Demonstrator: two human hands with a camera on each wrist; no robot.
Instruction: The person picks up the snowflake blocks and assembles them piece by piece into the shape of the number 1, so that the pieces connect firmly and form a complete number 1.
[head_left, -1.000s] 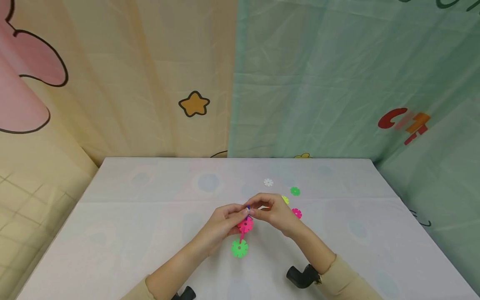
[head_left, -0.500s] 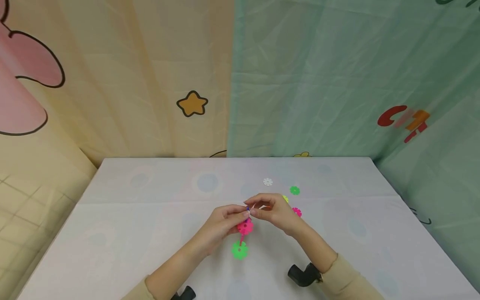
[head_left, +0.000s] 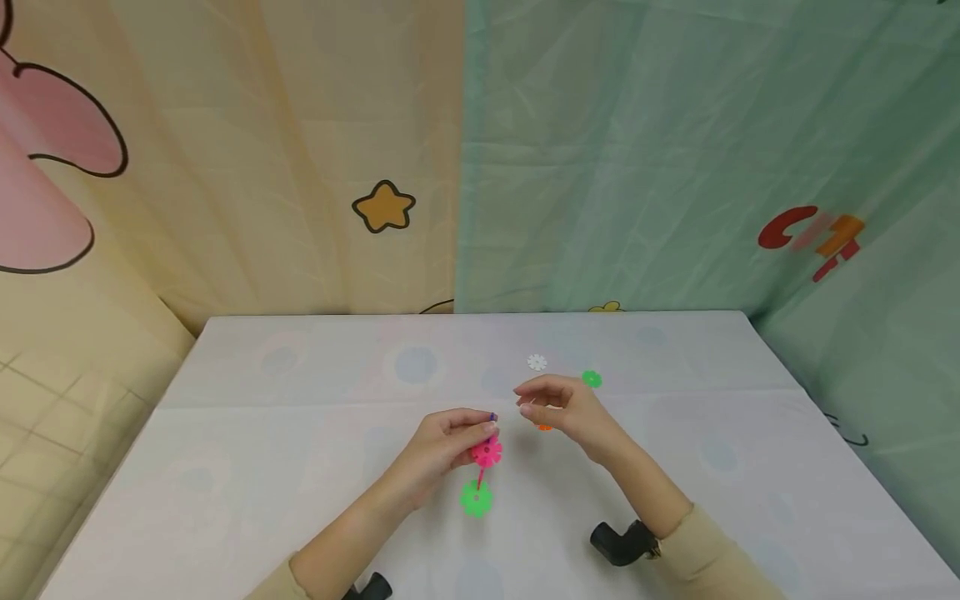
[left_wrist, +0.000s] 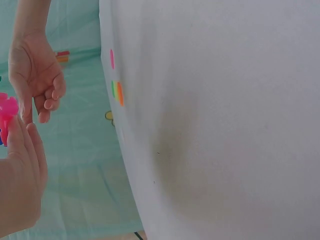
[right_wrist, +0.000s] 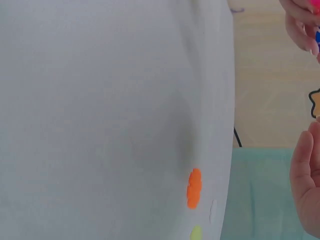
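Head view is showing the left hand gripping a joined pink-and-green chain at frame centre, while the right hand, loosely open and empty, is hovering over loose discs waiting on the worktop.

A small chain of snowflake discs, pink above green with a blue piece on top, hangs upright above the table.

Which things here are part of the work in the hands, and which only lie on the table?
In the work:
left hand
chain of pink and green flower pieces
right hand

Lying about:
white piece
green piece
orange piece
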